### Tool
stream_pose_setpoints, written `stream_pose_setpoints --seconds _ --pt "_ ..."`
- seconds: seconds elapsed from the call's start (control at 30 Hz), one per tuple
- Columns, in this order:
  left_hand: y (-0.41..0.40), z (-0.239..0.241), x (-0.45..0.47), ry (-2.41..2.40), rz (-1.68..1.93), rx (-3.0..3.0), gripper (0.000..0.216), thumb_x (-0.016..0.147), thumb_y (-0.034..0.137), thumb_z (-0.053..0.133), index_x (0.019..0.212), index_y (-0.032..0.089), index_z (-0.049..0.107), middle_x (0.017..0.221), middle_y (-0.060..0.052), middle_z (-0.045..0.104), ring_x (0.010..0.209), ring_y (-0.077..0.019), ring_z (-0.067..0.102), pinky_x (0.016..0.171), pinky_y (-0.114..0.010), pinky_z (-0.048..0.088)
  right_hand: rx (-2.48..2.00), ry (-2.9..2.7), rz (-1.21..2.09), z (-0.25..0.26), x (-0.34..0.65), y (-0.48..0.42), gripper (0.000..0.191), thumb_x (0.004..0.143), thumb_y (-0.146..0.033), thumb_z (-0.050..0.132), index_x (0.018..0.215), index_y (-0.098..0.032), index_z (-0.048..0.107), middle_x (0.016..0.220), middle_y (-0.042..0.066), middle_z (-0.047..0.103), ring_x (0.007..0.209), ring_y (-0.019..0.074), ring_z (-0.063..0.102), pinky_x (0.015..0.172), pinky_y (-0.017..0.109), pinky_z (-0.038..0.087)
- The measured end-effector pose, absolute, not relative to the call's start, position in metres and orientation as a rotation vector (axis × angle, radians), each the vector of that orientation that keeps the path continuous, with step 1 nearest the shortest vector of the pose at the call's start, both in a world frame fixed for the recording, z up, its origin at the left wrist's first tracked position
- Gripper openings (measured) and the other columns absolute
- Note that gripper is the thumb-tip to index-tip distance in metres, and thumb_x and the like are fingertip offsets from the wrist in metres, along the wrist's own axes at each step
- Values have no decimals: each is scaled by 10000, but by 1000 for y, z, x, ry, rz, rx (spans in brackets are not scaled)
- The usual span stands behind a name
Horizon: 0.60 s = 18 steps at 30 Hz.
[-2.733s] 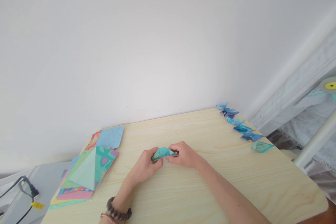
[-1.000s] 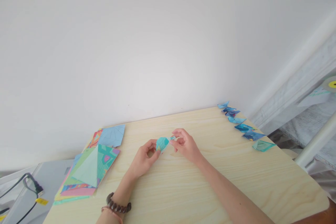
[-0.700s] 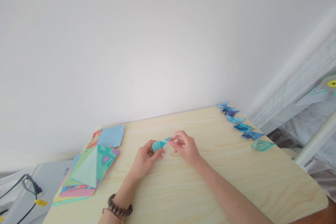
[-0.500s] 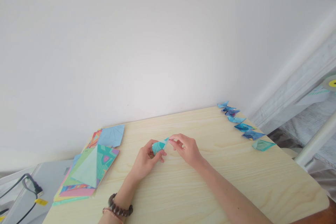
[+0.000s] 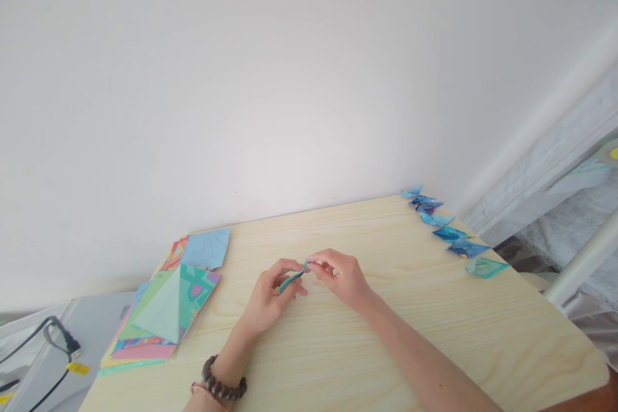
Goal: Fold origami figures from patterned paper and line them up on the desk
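A small folded teal paper (image 5: 291, 281) is held edge-on above the middle of the wooden table (image 5: 386, 360). My left hand (image 5: 270, 293) grips its body between thumb and fingers, with a beaded bracelet on that wrist. My right hand (image 5: 340, 275) pinches the narrow upper tip of the same paper between thumb and forefinger. Seen this way, the paper's flat faces are mostly hidden.
A stack of colored paper sheets (image 5: 140, 353) lies at left, a pale folded triangle (image 5: 161, 312) on top and a blue sheet (image 5: 207, 248) behind. Several folded paper pieces (image 5: 467, 248) line the right edge. A black cable (image 5: 62, 338) lies left; a wall (image 5: 299, 77) stands behind.
The folded paper has turned from showing its patterned face to lying edge-on. My right hand has shifted slightly, still pinching the tip. The view has moved a little.
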<state>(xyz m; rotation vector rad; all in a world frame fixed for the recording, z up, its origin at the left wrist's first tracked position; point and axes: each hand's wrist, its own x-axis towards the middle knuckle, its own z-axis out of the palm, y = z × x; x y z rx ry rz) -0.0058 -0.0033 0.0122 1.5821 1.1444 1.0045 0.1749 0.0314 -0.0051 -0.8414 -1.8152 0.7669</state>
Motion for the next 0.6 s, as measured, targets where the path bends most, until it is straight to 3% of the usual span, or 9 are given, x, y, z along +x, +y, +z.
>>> stream_pose_setpoints --seconds 0.27,0.6 --pt "-2 11 -8 1171 1000 1626 259 854 260 499 1097 175 529 964 -82 645 662 -151 646 567 -253 478 -846 -1810 760 -5 175 32 148 841 -303 544 938 -231 629 863 19 668 623 101 615 534 203 494" --pt "-4 11 -6 1148 1030 1570 226 857 285 507 1056 180 532 1036 -76 582 662 -145 663 581 -261 511 -853 -1828 714 -9 175 31 130 847 -303 532 906 -227 621 833 17 667 597 97 600 542 204 471"
